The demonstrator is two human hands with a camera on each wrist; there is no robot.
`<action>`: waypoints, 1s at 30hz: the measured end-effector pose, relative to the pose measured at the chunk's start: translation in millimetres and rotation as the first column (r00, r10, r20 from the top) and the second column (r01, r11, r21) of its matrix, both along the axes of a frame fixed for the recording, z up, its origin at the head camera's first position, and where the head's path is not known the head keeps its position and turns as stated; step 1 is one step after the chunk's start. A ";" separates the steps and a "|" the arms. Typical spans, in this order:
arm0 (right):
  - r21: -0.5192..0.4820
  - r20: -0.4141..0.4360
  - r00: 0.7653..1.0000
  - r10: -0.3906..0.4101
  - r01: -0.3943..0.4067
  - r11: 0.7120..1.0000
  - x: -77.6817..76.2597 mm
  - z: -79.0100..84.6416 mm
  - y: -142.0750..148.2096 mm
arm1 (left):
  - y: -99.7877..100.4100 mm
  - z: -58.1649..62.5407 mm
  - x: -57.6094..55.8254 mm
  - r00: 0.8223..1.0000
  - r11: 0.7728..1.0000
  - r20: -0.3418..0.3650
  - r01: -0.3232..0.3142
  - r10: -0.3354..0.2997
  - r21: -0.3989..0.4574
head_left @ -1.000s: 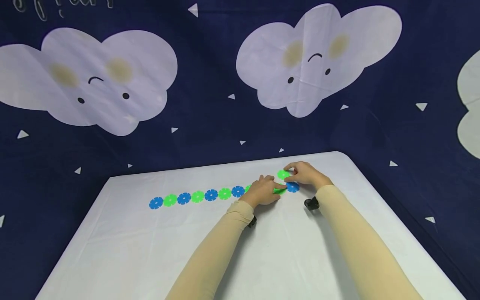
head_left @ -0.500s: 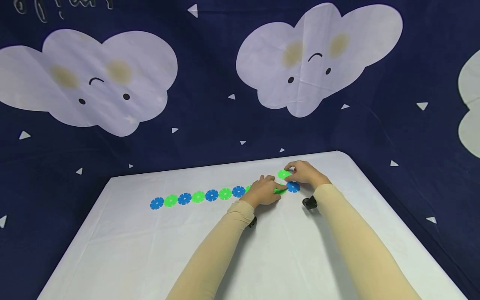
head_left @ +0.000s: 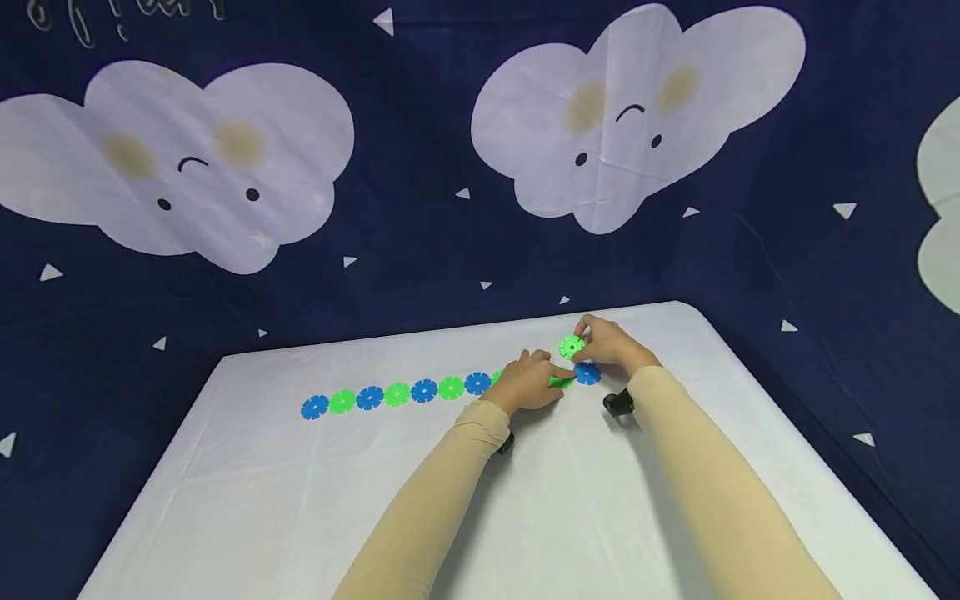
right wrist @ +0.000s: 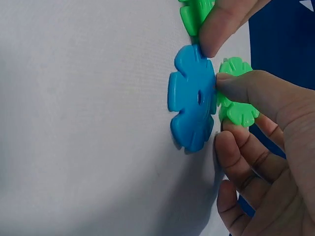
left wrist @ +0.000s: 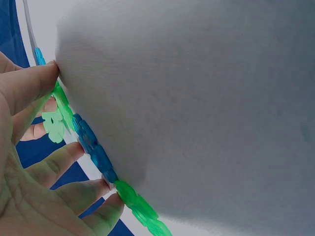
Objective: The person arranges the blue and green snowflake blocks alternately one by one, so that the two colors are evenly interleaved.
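Note:
A row of flower-shaped plastic discs, alternating blue [head_left: 315, 407] and green [head_left: 342, 402], lies across the far part of the table. Over its right portion rests my left hand [head_left: 527, 383], fingers spread, covering some discs; its index fingertip reaches the edge of the last blue disc [right wrist: 192, 101]. Just behind that disc, my right hand [head_left: 613, 345] pinches a loose green disc [head_left: 569, 347] between thumb and fingers, its face tilted toward the head camera. In the left wrist view, my fingertips touch the blue disc [left wrist: 93, 147] and green disc [left wrist: 140, 209] of the row.
The white table [head_left: 247, 517] has a rounded far right corner, with its far edge close behind the right hand. A dark blue cloth [head_left: 420, 242] with printed clouds hangs behind. A black wrist camera [head_left: 619, 403] sits under the right wrist.
My right hand has tipped the loose green disc up from lying nearly flat and shifted it slightly right, raising its fingers. The left hand stays in place on the row.

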State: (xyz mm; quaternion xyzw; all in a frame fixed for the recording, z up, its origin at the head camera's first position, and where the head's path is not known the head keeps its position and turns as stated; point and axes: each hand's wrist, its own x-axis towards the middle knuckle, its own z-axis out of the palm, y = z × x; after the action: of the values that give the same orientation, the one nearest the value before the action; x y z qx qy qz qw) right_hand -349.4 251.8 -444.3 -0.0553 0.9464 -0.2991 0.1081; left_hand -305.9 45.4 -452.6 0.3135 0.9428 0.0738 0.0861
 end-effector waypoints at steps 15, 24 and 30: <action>-0.057 0.006 0.998 -0.055 0.055 0.997 1.4 -6.8 33.0 | 7.5 7.1 -5.0 1.000 1.000 0.019 -0.007 0.007 0.017; -0.063 0.039 0.996 -0.076 0.079 0.995 9.8 -8.2 60.7 | 17.0 6.0 -12.8 0.999 0.991 0.017 -0.045 0.043 0.125; -0.055 0.045 0.995 -0.093 0.096 0.994 14.3 -8.3 72.1 | 27.5 0.4 -15.6 0.998 0.981 -0.010 -0.063 0.066 0.184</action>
State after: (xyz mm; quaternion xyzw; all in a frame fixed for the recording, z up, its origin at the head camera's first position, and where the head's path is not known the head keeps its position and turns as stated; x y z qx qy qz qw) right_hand -335.1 323.9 -452.6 -0.0071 0.9365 -0.3321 0.1123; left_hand -321.5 72.9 -452.1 0.2900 0.9423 0.1605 0.0466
